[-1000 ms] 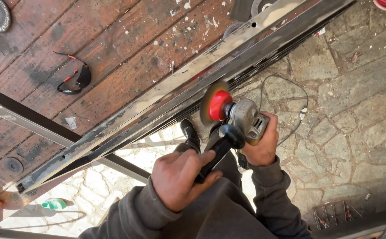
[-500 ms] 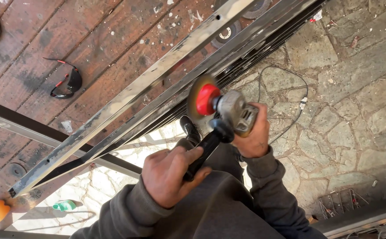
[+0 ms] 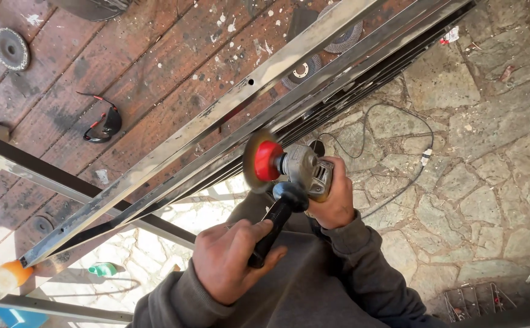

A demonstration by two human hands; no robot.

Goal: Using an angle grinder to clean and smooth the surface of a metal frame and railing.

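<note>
The angle grinder (image 3: 289,167) has moved lower and away from the steel bar (image 3: 216,121) than half a second ago. The left hand (image 3: 234,258) wraps its black side handle, the right hand (image 3: 335,197) grips the body (both closed tight). On the tabletop (image 3: 125,54): three loose discs, one pair of glasses (image 3: 102,123).

One angle grinder (image 3: 292,167), two hands, three loose grinding discs, one pair of safety glasses (image 3: 102,124), one orange-capped bottle (image 3: 1,280).
</note>
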